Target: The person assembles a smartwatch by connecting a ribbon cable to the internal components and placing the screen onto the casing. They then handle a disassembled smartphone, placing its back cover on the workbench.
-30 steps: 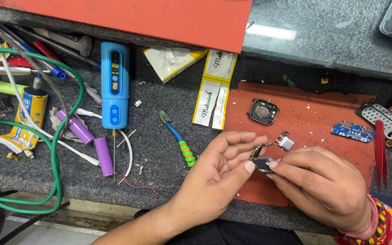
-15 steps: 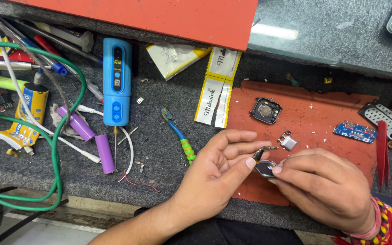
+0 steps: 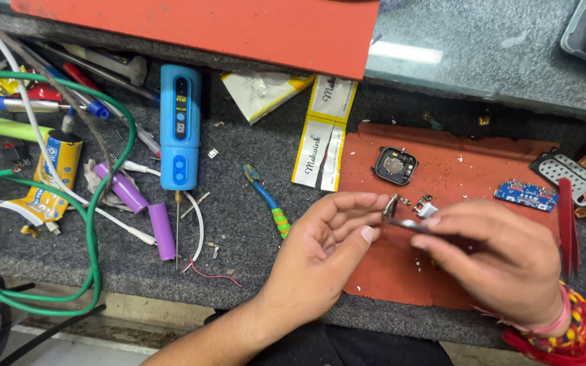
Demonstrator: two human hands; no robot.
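My left hand (image 3: 327,251) and my right hand (image 3: 503,264) meet over a red mat (image 3: 490,163). The thumb and fingers of my right hand pinch a small dark flat part (image 3: 408,224), seen edge-on. My left thumb and fingertips hold its left end, where a small bent metal strip (image 3: 393,203) sticks up. Just behind the part a tiny silver piece (image 3: 426,206) lies on the mat. A square dark watch case (image 3: 395,165) lies farther back on the mat, and a blue circuit board (image 3: 527,194) sits to the right.
On the grey felt to the left lie a blue electric screwdriver (image 3: 180,129), two purple cells (image 3: 163,232), a green-handled brush (image 3: 274,209), a yellow glue tube (image 3: 49,177), green cable (image 3: 91,230) and paper strips (image 3: 323,142). A grey strap (image 3: 578,179) and a red-handled tool (image 3: 565,224) lie at right.
The dark part has turned from face-up to edge-on between my fingers. Both hands stay together over the mat, shifted only slightly.
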